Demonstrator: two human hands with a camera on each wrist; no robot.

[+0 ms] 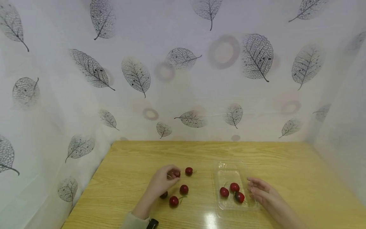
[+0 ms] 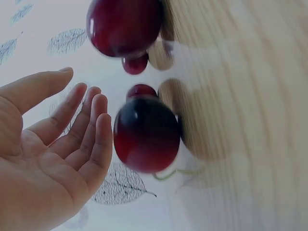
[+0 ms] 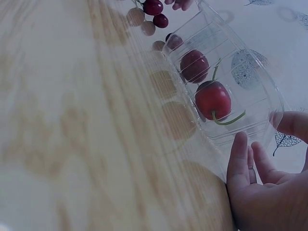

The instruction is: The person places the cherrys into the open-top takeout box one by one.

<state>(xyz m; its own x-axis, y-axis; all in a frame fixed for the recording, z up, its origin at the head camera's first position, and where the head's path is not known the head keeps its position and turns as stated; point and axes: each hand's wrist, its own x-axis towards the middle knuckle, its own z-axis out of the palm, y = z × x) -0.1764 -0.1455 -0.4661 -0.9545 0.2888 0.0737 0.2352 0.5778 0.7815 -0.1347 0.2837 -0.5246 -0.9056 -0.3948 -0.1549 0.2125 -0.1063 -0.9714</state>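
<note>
My left hand [image 1: 164, 179] is over the left group of cherries, thumb and fingers apart around a cherry [image 1: 177, 174]. In the left wrist view its fingers are loosely bent with nothing in them, beside a dark red-black cherry [image 2: 147, 137]. A clear plastic container [image 1: 228, 174] on the table holds three cherries: one with a stem [image 1: 224, 192], one beside it [image 1: 234, 187] and a darker one [image 1: 239, 197]. At the container's right side is my right hand [image 1: 263, 192], fingers extended. The right wrist view shows its fingertips [image 3: 239, 139] right at the container's wall, thumb by the rim.
More cherries lie near my left hand: one behind [image 1: 189, 171], one in front [image 1: 184, 190], a stemmed one [image 1: 173, 201] and a dark one [image 1: 164, 195] partly hidden by the wrist. A leaf-patterned white sheet [image 1: 183, 95] stands behind the wooden table [image 1: 137, 152].
</note>
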